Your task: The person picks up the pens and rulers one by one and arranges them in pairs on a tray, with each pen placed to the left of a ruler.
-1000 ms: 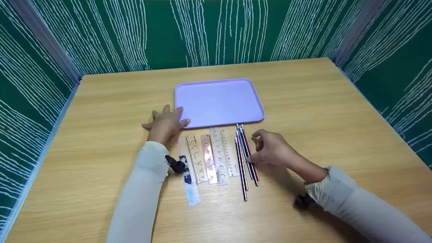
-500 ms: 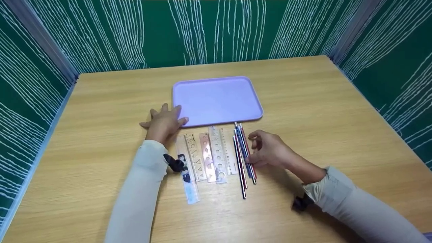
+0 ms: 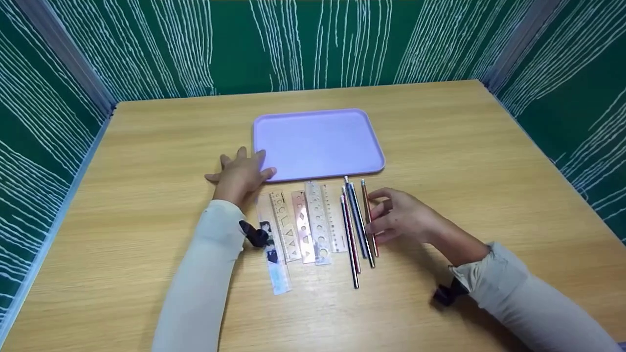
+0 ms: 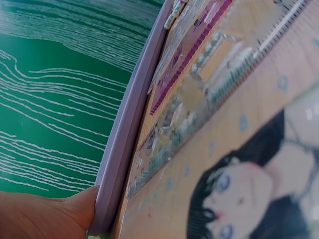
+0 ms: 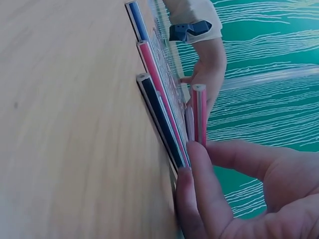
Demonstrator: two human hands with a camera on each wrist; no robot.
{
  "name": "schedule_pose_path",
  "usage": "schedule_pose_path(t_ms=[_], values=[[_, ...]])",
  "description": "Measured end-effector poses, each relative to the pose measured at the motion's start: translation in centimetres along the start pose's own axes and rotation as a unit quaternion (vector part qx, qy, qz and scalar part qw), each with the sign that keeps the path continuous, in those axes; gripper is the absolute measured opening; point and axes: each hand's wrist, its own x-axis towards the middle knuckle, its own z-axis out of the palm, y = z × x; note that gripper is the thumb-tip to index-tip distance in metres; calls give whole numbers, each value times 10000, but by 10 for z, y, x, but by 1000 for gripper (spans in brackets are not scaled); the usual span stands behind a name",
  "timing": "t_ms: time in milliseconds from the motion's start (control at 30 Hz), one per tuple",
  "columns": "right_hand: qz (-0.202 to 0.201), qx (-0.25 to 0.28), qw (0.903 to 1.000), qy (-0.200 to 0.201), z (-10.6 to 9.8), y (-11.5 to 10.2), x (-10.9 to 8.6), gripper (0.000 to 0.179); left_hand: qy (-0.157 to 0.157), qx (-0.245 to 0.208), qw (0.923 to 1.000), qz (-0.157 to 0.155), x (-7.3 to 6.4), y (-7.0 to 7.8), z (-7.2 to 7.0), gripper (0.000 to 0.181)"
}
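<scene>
Right grip [image 3: 403, 215] pinches slim red striped pencil [image 5: 199, 114] beside other striped pencils [image 3: 348, 239] on wood-grained bench [image 3: 464, 161]; left grip [image 3: 237, 176], fingers spread, touches corner of smooth lilac tray [image 3: 318, 144], near transparent cut-out rulers [image 3: 318, 220].

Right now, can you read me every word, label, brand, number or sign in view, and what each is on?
None can be read.
Flat, see-through plastic rulers: scale markings too small and blurred to read.
Slim red, blue and black striped pencils: no readable lettering.
Smooth, rectangular lilac tray: no text shows.
</scene>
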Motion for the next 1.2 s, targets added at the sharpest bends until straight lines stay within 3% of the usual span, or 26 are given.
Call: schedule_pose_path(t_ms=[400, 767, 1200], values=[[39, 42, 9999, -105, -1, 3, 2, 77, -118, -104, 9998, -152, -1, 1, -2, 71], [-96, 214, 9994, -238, -4, 6, 6, 77, -110, -78, 9998, -157, 1, 2, 0, 71], [-157, 913, 9932, -707, -1, -7, 15, 77, -70, 42, 9999, -58, 4, 0, 1, 71]])
